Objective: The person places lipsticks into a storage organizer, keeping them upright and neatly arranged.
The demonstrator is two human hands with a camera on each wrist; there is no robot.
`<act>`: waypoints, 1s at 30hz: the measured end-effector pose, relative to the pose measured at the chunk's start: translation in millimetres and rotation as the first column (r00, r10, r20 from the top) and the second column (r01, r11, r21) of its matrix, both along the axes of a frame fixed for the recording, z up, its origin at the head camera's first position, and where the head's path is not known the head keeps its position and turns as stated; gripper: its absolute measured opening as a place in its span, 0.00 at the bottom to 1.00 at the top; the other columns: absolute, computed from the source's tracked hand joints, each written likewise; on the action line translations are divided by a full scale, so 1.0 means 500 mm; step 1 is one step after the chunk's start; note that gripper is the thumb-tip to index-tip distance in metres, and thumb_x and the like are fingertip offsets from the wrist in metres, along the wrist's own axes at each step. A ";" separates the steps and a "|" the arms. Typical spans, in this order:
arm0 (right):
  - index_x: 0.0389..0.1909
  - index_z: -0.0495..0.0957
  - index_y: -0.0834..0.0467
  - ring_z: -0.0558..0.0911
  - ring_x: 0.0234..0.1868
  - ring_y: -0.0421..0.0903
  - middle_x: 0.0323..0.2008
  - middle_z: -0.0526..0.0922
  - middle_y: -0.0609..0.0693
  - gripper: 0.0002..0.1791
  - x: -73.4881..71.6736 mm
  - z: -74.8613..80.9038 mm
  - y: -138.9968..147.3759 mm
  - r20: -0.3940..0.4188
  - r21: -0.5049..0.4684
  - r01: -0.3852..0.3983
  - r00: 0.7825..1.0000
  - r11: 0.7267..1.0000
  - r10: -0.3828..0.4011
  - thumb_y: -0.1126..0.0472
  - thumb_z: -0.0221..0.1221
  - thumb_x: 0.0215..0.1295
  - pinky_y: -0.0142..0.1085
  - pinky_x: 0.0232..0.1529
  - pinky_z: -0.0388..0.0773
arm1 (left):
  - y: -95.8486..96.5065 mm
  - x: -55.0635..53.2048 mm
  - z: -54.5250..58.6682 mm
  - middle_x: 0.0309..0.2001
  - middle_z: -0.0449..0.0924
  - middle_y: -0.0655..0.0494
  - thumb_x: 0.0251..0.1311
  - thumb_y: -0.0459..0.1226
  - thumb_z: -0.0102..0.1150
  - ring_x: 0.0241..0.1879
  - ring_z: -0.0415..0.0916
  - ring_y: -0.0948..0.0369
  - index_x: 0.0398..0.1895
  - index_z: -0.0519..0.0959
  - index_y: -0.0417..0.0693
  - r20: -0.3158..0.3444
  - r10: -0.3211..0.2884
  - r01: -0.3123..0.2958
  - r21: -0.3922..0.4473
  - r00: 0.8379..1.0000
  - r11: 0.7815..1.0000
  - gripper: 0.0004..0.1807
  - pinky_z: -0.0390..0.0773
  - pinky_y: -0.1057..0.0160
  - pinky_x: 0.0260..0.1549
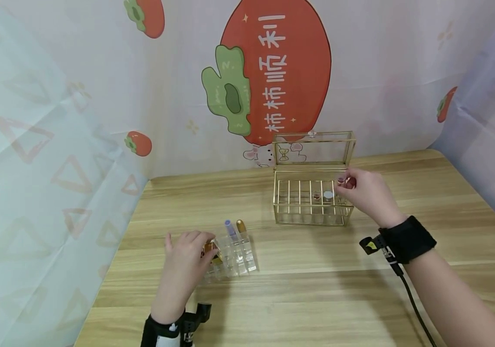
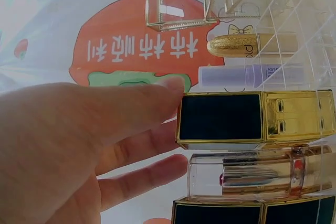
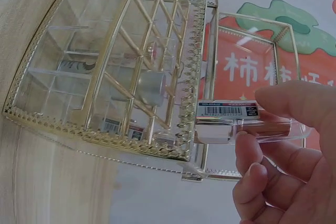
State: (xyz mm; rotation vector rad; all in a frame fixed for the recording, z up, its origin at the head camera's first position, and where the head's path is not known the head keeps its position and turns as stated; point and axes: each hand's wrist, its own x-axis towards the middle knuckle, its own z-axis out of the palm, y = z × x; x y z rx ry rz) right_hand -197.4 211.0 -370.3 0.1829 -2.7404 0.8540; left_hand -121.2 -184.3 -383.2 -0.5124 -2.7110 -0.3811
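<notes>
My left hand is at a clear plastic lipstick holder, its thumb and fingers pinching the end of a black and gold lipstick that stands in it. Beside that lipstick are one with a clear cap and another black and gold one. A lilac tube and a gold bullet-shaped tube also stand in the holder. Over the right end of a gold-framed glass box, my right hand pinches a clear-ended lipstick tube bearing a barcode label.
The box's hinged lid stands raised at the back. Inside, gold bars top divided compartments, where a silver-capped tube and other tubes stand. A printed curtain hangs behind the wooden table. A cable trails from the right wrist.
</notes>
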 end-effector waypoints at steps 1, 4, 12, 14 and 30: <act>0.29 0.77 0.59 0.69 0.22 0.48 0.21 0.76 0.53 0.07 -0.001 -0.002 0.001 0.003 0.009 -0.002 1.000 1.000 0.002 0.58 0.59 0.59 0.38 0.24 0.63 | -0.001 0.000 0.000 0.38 0.86 0.50 0.41 0.37 0.75 0.41 0.78 0.51 0.37 0.84 0.45 0.004 0.001 -0.001 -0.002 1.000 1.000 0.16 0.49 0.21 0.54; 0.28 0.77 0.58 0.67 0.20 0.47 0.19 0.74 0.52 0.06 -0.004 -0.008 0.003 0.017 0.034 -0.011 1.000 0.999 0.010 0.59 0.59 0.58 0.37 0.23 0.60 | -0.002 0.001 -0.002 0.38 0.86 0.50 0.40 0.37 0.75 0.41 0.78 0.51 0.37 0.84 0.45 0.008 0.001 -0.001 -0.006 1.000 1.000 0.17 0.50 0.22 0.54; 0.27 0.77 0.59 0.68 0.18 0.46 0.17 0.73 0.50 0.07 -0.014 -0.024 0.010 0.006 0.104 -0.031 1.000 0.994 0.031 0.60 0.63 0.55 0.35 0.20 0.59 | -0.004 -0.002 -0.008 0.36 0.85 0.49 0.39 0.34 0.76 0.37 0.79 0.54 0.35 0.84 0.43 -0.004 -0.054 0.054 0.007 0.999 0.999 0.16 0.59 0.26 0.55; 0.26 0.77 0.59 0.69 0.18 0.45 0.17 0.74 0.50 0.07 -0.015 -0.025 0.010 -0.002 0.123 -0.029 1.000 0.992 0.030 0.60 0.64 0.54 0.35 0.20 0.61 | -0.004 -0.004 -0.010 0.36 0.85 0.48 0.39 0.32 0.75 0.36 0.80 0.54 0.35 0.84 0.42 -0.007 -0.072 0.072 0.015 0.997 0.997 0.16 0.65 0.30 0.54; 0.28 0.82 0.59 0.72 0.18 0.47 0.18 0.79 0.52 0.07 -0.025 -0.032 0.014 0.031 0.226 -0.029 0.999 0.974 0.023 0.59 0.63 0.52 0.37 0.14 0.63 | -0.007 -0.005 -0.015 0.35 0.83 0.47 0.40 0.28 0.74 0.34 0.79 0.56 0.37 0.83 0.37 0.027 -0.119 0.116 0.078 0.993 0.990 0.16 0.85 0.60 0.31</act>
